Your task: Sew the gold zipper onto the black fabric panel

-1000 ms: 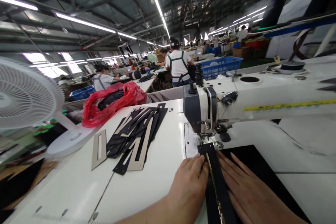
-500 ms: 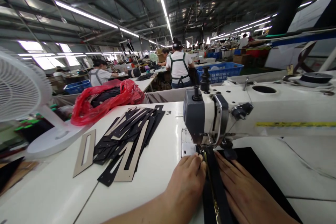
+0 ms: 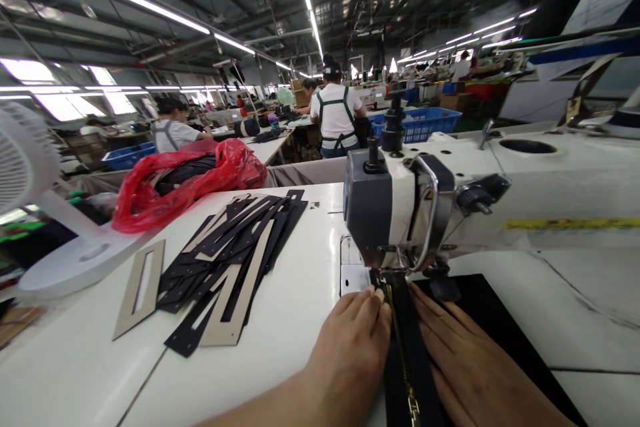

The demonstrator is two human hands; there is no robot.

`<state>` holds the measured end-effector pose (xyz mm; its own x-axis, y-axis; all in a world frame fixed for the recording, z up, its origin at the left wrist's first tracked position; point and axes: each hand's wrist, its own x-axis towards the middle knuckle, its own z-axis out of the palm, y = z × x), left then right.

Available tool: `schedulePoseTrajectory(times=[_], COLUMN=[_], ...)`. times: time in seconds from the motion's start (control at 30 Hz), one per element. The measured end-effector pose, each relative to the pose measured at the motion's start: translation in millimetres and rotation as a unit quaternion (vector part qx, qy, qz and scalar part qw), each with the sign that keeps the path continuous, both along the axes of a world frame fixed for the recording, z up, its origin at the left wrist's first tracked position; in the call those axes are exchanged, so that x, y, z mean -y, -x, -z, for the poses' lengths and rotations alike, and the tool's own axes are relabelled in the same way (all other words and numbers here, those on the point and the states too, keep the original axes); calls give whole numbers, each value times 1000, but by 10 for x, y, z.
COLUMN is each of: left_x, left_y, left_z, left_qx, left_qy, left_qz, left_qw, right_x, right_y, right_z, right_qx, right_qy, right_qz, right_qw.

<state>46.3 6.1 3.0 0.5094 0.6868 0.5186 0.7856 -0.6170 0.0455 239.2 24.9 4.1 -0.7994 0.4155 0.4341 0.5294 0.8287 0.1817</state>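
Observation:
A black zipper [image 3: 400, 340] with gold teeth and a gold pull runs lengthwise under the needle area of the sewing machine [image 3: 373, 207]. On its left edge, just before the presser foot, my left hand [image 3: 350, 343] is closed, with the bent fingers and thumb pinching the zipper's edge. My right hand [image 3: 475, 360] lies flat along the zipper's right side, its fingers stretched out and pressing on a black fabric piece [image 3: 493, 310]. The fingertips of both hands are close to the machine's foot. The needle itself cannot be made out.
Left on the white table [image 3: 280, 327] lies a pile of black and beige slotted strips [image 3: 225, 267], with one beige frame [image 3: 143, 290] beside it. Behind are a red plastic bag [image 3: 190, 177] and a white fan [image 3: 65, 247]. People work at tables beyond.
The view has turned slightly, so the pile, bag and fan appear further left. My hands keep nearly the same grip and place; the zipper pull appears slightly lower.

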Motion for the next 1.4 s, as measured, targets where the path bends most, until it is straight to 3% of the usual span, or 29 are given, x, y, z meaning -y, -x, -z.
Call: schedulePoseTrajectory(times=[0.23,0.47,0.6,1.2,1.4], left_x=[8,-15,-24,-16,-13], left_y=[8,127,197,215,139], left_z=[-17,63,76,80,67], left_qx=[-19,-60,-100,-83,-63], left_qy=[16,-34,-32,-24,-23], left_qz=[2,27,34,48,45], left_qw=[1000,997,994,995,997], right_x=[11,80,103,117,99], right_y=[7,49,37,37,33], right_z=[24,-56,-74,-87,-80], right_qx=[-45,-48,-84,-94,-57], right_qy=[47,219,271,272,205], right_qz=[17,73,73,69,52], right_qw=[998,972,956,955,976])
